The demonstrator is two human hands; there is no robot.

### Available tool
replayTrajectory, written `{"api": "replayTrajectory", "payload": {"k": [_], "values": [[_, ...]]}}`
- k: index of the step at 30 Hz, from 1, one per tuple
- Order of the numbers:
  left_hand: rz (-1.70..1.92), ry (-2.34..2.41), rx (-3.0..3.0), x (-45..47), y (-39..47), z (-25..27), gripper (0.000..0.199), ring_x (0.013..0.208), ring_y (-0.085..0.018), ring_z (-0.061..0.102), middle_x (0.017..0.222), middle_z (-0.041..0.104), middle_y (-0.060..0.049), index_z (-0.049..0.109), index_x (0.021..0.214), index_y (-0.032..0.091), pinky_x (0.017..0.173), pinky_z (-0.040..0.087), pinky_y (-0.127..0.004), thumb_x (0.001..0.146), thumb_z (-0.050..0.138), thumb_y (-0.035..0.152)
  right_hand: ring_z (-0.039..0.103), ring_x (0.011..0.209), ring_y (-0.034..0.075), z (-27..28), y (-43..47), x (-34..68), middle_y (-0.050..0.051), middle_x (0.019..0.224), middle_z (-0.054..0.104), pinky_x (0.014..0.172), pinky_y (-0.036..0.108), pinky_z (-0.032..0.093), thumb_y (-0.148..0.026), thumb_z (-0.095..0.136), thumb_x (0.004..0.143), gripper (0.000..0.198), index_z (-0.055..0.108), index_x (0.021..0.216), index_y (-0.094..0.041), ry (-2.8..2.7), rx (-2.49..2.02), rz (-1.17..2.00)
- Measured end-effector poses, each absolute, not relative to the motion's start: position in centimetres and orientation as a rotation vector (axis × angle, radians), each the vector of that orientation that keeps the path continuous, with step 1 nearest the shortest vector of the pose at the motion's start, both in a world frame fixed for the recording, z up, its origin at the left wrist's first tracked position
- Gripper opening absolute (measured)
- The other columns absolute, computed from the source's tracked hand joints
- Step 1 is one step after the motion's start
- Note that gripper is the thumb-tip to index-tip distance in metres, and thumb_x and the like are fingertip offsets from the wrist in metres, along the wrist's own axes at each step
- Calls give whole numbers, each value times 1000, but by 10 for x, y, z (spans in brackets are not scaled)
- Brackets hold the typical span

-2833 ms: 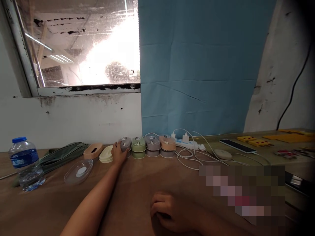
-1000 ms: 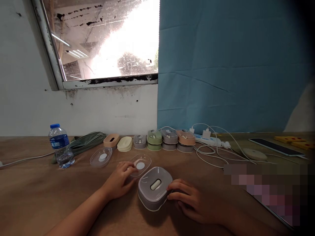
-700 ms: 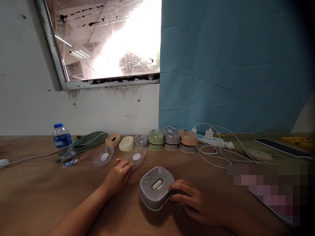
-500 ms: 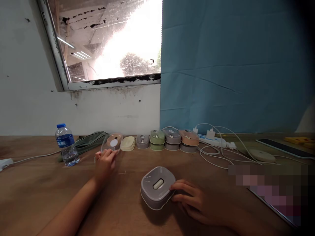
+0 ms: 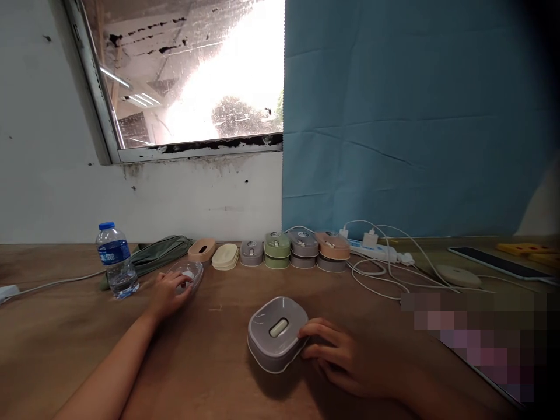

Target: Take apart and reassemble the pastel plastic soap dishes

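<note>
Just below the middle of the frame sits a grey oval box point(image 5: 276, 344), a pale oblong piece point(image 5: 278, 328) set into the slot in its top. The right hand point(image 5: 338, 353), at lower right, is half open, its bent fingers against the box's right edge; the thumb does not show clearly, so I cannot tell whether it grips or only steadies. At left of centre, the left hand point(image 5: 171, 293) lies loosely curved over a clear lid point(image 5: 198, 272), fingers somewhat apart; whether they pinch it cannot be told.

The box looks like stiff, light plastic with a glossy, probably slippery top, so it is best taken by opposite side walls, thumb against fingers. The lid seems thinner, light and springy, and might crack if squeezed hard; its rim is the place to hold.

Behind, across the middle of the frame, the table point(image 5: 219, 373) carries a peach container point(image 5: 202, 249), a cream stack point(image 5: 225, 257), a small grey box point(image 5: 251, 254) and a green box point(image 5: 276, 252). A water bottle point(image 5: 115, 265) stands upright farther left.
</note>
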State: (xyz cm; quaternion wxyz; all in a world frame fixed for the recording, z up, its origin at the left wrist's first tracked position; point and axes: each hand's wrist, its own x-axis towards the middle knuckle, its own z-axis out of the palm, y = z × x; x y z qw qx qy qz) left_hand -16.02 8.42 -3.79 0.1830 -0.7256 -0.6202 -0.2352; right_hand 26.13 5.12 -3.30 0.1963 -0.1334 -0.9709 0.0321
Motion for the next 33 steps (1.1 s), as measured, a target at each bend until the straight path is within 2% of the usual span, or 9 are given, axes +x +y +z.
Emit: {"api": "replayTrajectory", "payload": {"k": [4, 17, 24, 27, 31, 33], "values": [[-658, -1746, -2114, -168, 84, -40, 25, 77, -19, 57, 79, 65, -3, 65, 86, 23, 73, 32, -31, 78, 50, 41, 45, 113, 21, -36, 52, 262, 12, 114, 52, 92, 35, 43, -9, 43, 83, 25, 58, 101, -17, -2708, -382, 118], [-665, -1721, -2144, -179, 81, -40, 24, 82, -21, 57, 82, 64, -3, 65, 87, 24, 78, 35, -33, 80, 48, 39, 45, 113, 21, -33, 51, 261, 12, 114, 53, 91, 34, 44, -9, 44, 83, 25, 58, 102, -18, -2702, -391, 162], [-791, -1598, -2046, -143, 76, -33, 41, 104, -28, 50, 110, 59, -11, 56, 111, 21, 91, 31, -42, 77, 54, 44, 46, 113, 21, -34, 51, 261, 12, 114, 53, 92, 34, 44, -10, 44, 83, 25, 60, 100, -17, -2705, -402, 152], [-790, -1382, -2403, -95, 59, -23, 42, 111, -27, 47, 117, 56, -10, 53, 116, 22, 97, 29, -40, 78, 54, 41, 45, 113, 21, -34, 51, 261, 11, 114, 53, 92, 34, 43, -9, 44, 82, 25, 59, 100, -17, -2699, -402, 160], [-528, -851, -3094, -29, 36, -22, 57, 118, -26, 45, 127, 53, -7, 46, 128, 27, 103, 27, -39, 74, 61, 41, 45, 112, 21, -35, 51, 261, 11, 113, 53, 93, 34, 42, -8, 45, 81, 26, 59, 101, -17, -2701, -406, 143], [-616, -839, -3211, -11, 33, -27, 54, 114, -24, 50, 124, 56, -7, 47, 127, 27, 103, 29, -38, 76, 60, 36, 45, 112, 21, -37, 52, 261, 11, 114, 52, 93, 35, 42, -8, 45, 81, 27, 59, 101, -17, -2698, -397, 105]]}}
